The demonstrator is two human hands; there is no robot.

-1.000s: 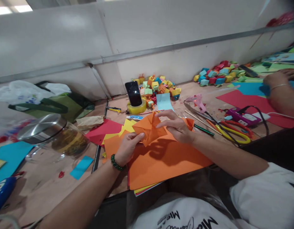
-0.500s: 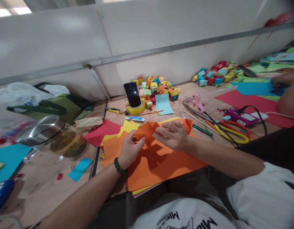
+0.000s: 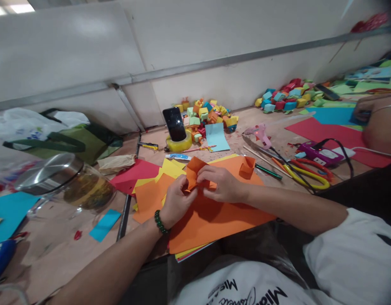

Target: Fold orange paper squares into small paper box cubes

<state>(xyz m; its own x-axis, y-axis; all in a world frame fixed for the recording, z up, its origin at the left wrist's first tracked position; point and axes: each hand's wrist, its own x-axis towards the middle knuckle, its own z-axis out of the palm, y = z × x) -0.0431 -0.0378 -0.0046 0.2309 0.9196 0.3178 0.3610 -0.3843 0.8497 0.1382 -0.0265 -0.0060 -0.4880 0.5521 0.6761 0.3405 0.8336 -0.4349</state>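
Between my two hands is a partly folded piece of orange paper [image 3: 193, 170], its flaps standing up. My left hand [image 3: 178, 200], with a green bead bracelet at the wrist, pinches its lower left side. On its right side the bent fingers of my right hand [image 3: 221, 183] grip it too, hiding part of the folds. Beneath them lies a stack of coloured sheets with an orange sheet [image 3: 224, 220] on top. A small folded orange paper piece [image 3: 246, 167] rests at the far right corner of the stack.
Ahead stand a phone [image 3: 175, 123] on a yellow tape roll [image 3: 179, 144] and a pile of paper cubes [image 3: 202, 116]. A glue gun [image 3: 259, 134] and scissors [image 3: 305, 176] lie right. At left is a glass teapot [image 3: 87, 186]. Another person's hand [image 3: 370, 110] is far right.
My hands have drawn closer together, and the orange paper between them is now more upright and compact. My right hand has shifted left, uncovering the small folded piece at the corner.
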